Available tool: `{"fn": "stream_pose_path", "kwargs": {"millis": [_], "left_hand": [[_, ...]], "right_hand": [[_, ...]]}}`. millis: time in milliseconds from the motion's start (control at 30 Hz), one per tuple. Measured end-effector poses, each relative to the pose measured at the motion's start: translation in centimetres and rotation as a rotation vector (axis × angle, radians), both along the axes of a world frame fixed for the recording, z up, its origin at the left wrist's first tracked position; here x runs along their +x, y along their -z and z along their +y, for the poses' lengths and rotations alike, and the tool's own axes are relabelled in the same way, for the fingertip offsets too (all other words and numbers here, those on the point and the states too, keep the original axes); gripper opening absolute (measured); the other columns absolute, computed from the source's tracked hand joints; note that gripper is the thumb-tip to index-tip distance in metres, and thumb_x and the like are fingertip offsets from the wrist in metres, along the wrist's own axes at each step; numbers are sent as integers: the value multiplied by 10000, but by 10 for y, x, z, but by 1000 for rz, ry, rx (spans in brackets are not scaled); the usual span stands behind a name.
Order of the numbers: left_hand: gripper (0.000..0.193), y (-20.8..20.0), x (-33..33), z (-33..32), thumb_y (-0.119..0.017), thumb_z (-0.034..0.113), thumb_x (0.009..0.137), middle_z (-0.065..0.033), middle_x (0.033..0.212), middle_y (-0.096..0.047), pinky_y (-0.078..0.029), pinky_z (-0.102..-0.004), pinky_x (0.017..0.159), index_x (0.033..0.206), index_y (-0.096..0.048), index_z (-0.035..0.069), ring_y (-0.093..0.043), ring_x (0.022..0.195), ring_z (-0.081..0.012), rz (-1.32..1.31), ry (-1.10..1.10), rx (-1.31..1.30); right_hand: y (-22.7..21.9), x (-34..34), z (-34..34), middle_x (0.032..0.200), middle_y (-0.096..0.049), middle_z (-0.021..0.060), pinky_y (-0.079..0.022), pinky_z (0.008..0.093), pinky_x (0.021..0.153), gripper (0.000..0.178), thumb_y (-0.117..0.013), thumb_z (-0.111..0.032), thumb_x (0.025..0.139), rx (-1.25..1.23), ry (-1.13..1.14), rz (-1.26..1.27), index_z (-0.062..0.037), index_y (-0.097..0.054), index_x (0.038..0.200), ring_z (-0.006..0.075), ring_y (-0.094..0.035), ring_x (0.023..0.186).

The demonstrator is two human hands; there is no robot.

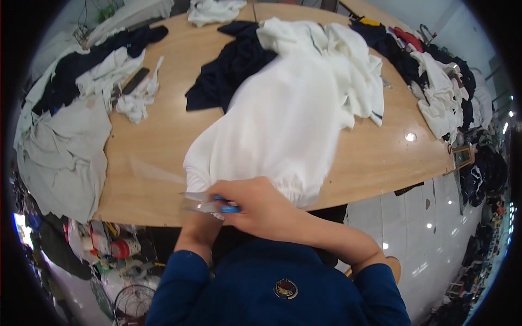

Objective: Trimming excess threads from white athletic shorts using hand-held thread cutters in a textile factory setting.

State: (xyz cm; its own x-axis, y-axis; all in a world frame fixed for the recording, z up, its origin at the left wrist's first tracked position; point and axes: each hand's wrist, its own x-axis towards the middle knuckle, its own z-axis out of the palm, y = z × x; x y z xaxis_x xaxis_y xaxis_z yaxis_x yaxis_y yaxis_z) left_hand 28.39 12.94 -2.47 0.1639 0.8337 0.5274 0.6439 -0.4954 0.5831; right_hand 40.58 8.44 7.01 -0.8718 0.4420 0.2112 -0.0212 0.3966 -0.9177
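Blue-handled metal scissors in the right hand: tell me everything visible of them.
The blue-handled metal scissors have two bright blades, parted and aimed leftward. The right hand grips the handles, hiding much of the blue. They are held by the near end of the white cloth garment, close to the blurred left hand; whether the blades touch cloth is unclear.

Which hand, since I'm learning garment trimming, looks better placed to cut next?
Probably the right: the right hand holds the blue-handled snips, blades parted beside the near edge of the white garment. The left hand is blurred and partly hidden, with no tool visible in it.
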Motion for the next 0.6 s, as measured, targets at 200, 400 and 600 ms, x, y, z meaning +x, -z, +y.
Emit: {"fn": "stream_pose_path", "kwargs": {"millis": [200, 400, 600], "left_hand": [[423, -51, -45, -4, -558, 250, 795, -165, 1096, -543, -406, -400, 834, 1156, -474, 44, -520, 976, -331, 167, -241, 403], [424, -132, -62, 80, -554, 278, 798, -165, 1096, -545, -407, -407, 832, 1144, -484, 43, -522, 973, -332, 295, -508, 734], [413, -176, -56, 97, -518, 301, 824, -138, 1105, -554, -408, -388, 848, 1157, -490, 59, -524, 992, -312, 481, -765, 803]], "right_hand": [[-12, 72, 70, 858, -618, -16, -341, 167, 498, 293, -593, 3, 763, 56, 669, 271, -58, -586, 1049, 4, -429, 546], [31, 34, 71, 1148, -524, 16, -306, 143, 486, 626, -701, -27, 678, -171, 444, 394, -77, -449, 1250, -11, -314, 526], [20, -23, 48, 1098, -467, 55, -373, 186, 613, 673, -726, -81, 668, -254, 512, 665, -57, -400, 1257, 60, -424, 740]]}}
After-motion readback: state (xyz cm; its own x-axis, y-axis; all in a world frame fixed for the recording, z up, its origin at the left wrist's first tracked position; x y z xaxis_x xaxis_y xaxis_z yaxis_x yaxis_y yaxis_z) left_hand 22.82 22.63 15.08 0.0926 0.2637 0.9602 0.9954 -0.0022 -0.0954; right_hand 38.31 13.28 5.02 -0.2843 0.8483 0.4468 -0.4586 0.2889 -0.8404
